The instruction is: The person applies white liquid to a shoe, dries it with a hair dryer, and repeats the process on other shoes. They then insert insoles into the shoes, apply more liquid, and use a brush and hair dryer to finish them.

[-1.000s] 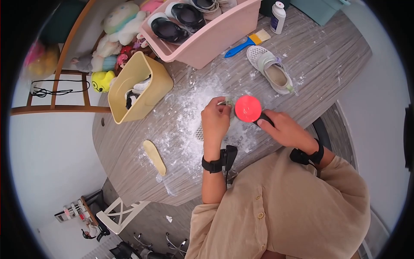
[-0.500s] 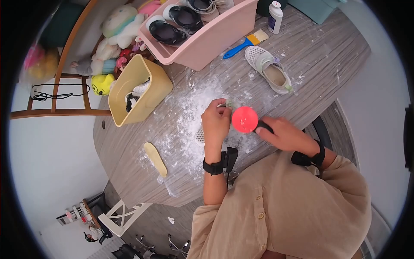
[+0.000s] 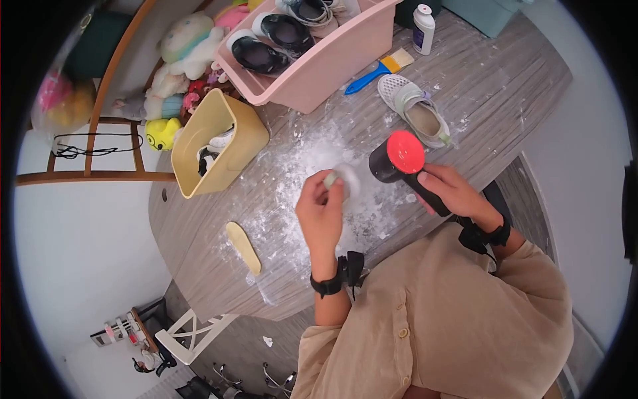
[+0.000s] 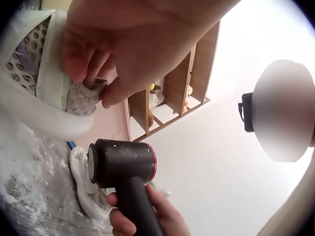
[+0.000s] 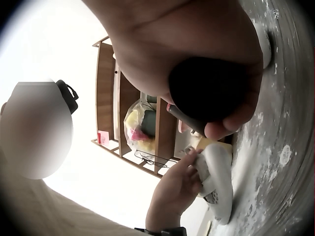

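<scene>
My left hand point(image 3: 320, 209) pinches a white mesh shoe point(image 4: 34, 73) with pale green trim at its heel end. The held shoe is blurred in the head view and is seen side-on above the table in the right wrist view. My right hand point(image 3: 453, 189) grips the handle of a black, hair-dryer-shaped device point(image 4: 125, 162) with a red end. That device is to the right of the held shoe, apart from it, its red end facing up toward the head camera. Farther back on the table lies a matching shoe point(image 3: 425, 120).
White powder point(image 3: 309, 156) is scattered across the wooden table. A cream insole point(image 3: 243, 248) lies at left. Behind are a yellow bin point(image 3: 242, 159) with shoes, a pink bin point(image 3: 325, 70) with several shoes, a blue-handled brush point(image 3: 372, 76) and a white bottle point(image 3: 423, 30).
My left hand has moved left and toward me with the shoe, which now blurs. My right hand has shifted right, and the device has tilted so its black side shows.
</scene>
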Tool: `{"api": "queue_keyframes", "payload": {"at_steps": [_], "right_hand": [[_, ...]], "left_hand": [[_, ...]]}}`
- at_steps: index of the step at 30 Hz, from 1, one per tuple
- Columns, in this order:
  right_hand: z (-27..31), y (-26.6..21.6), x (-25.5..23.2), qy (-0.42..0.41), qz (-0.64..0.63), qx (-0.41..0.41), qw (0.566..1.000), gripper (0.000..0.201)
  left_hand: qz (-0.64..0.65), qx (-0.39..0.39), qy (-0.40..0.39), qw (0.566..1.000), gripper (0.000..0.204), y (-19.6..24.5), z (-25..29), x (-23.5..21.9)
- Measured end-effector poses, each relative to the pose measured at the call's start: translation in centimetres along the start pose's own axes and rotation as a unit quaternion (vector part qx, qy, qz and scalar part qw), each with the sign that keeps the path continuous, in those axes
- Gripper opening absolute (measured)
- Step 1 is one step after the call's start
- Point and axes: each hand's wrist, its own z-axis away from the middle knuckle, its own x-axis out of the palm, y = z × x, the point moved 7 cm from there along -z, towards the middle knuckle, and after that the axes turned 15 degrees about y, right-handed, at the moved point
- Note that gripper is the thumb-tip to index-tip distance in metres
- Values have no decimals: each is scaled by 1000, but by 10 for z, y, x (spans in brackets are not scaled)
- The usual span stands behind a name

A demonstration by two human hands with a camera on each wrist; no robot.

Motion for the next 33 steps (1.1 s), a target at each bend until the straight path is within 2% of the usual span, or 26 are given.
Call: {"api": "queue_keyframes", "payload": {"at_steps": [2,6,10,15,22,33], "right_hand": [[4,-7,12,-38,-15,-29,999,33],[10,-27,35,-94,-19,-79,992,33],[11,-33,39,-84,14,-113,990,34],[11,-28,40,-88,-68,-27,993,38],[5,-19,45,-120,-183,114,969,48],[0,-13,42,-119,-245,210,939,51]], "left_hand": [[55,-43,32,997,18,8,1,-18],[122,-17,60,991,20,13,6,-22],[126,-16,53,990,19,11,9,-23],[111,-24,34,993,18,8,16,-21],[121,-22,23,992,17,7,21,-24],[122,-14,-12,992,18,7,36,-21]]}}
